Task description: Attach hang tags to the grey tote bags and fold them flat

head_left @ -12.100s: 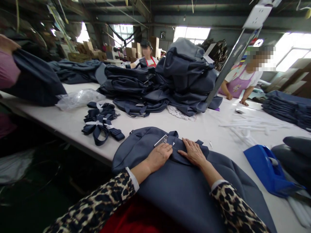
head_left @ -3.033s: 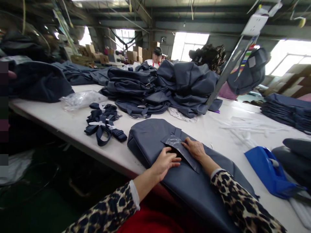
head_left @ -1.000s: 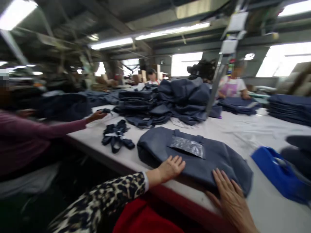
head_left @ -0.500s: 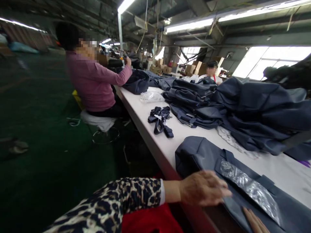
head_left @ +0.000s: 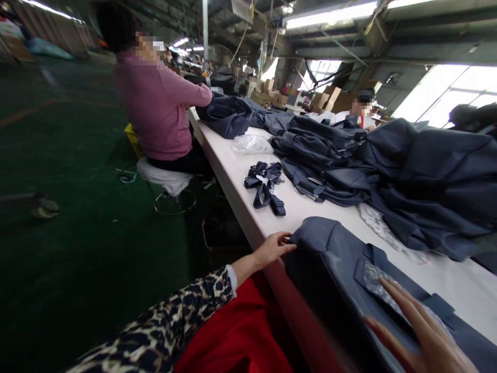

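Note:
A dark blue bag [head_left: 334,264] lies along the table's near edge, its front side hanging toward me. My left hand [head_left: 275,247] is at the bag's left end, thumb and fingers apart, fingertips at its corner. Over the bag's front, my right hand [head_left: 423,331] is spread with fingers outstretched; whether it presses on the bag I cannot tell. Under its fingers is a clear plastic-wrapped piece [head_left: 378,282] on the bag, partly hidden by the hand. Beyond the left hand lies a bundle of dark blue straps [head_left: 266,186] bound with white ties.
A heap of dark blue bags [head_left: 419,171] covers the table's far side. A clear plastic packet [head_left: 252,144] rests on the white table [head_left: 223,166]. A person in a pink top [head_left: 155,109] sits at the left edge; another person [head_left: 361,109] is behind the heap.
My left hand has moved from the bag's front to its left end. My right hand has come further into view over the plastic-wrapped piece. The view has shifted slightly.

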The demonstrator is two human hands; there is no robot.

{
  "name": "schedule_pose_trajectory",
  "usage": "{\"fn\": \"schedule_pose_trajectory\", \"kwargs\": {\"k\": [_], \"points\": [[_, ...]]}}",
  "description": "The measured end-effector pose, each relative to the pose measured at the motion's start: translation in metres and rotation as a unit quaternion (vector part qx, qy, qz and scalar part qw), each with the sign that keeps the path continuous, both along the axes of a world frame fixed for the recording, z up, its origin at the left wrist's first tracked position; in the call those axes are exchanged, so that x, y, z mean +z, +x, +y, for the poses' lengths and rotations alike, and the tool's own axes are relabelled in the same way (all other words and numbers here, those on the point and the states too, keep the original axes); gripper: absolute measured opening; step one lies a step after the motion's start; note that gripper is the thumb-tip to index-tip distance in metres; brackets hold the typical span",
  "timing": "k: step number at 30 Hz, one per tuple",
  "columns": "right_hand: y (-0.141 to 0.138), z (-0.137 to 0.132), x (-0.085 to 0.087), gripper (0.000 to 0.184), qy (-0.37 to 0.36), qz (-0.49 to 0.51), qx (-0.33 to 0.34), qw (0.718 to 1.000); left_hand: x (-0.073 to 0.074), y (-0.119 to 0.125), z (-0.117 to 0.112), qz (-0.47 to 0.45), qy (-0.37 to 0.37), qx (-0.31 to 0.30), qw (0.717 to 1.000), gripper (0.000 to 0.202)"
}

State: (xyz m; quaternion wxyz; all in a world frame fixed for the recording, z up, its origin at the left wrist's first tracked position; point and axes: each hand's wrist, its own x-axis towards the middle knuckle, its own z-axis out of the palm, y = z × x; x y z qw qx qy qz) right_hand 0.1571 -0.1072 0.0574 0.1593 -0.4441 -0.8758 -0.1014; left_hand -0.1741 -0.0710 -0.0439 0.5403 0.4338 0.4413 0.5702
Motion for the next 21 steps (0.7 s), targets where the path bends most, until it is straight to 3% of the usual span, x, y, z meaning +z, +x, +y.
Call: {"fn": "schedule_pose_trajectory", "kwargs": {"k": [3,5,7,10,15,21], "points": [[-0.091,0.021,0.04,0.069,0.01,-0.066,-0.002,0.998,0.004,0.001,-0.002,-0.036,-0.013,-0.007,0.999,0.072],[-0.135,0.031,0.049,0.059,-0.003,-0.145,-0.009,0.989,0.005,0.003,-0.003,-0.059,-0.016,-0.01,0.998,0.074],[-0.159,0.037,0.05,0.04,-0.037,-0.211,-0.025,0.976,0.007,0.004,-0.003,-0.079,-0.016,-0.009,0.997,0.075],[-0.165,0.041,0.051,0.02,-0.071,-0.248,-0.038,0.965,0.006,0.005,0.001,-0.101,-0.023,-0.013,0.995,0.078],[-0.152,0.039,0.056,0.017,-0.042,-0.206,-0.047,0.976,0.0,0.01,0.015,-0.115,-0.054,-0.035,0.991,0.081],[-0.152,0.032,0.057,0.022,-0.037,-0.2,-0.042,0.978,-0.005,0.018,0.026,-0.122,-0.063,-0.058,0.989,0.061]]}}
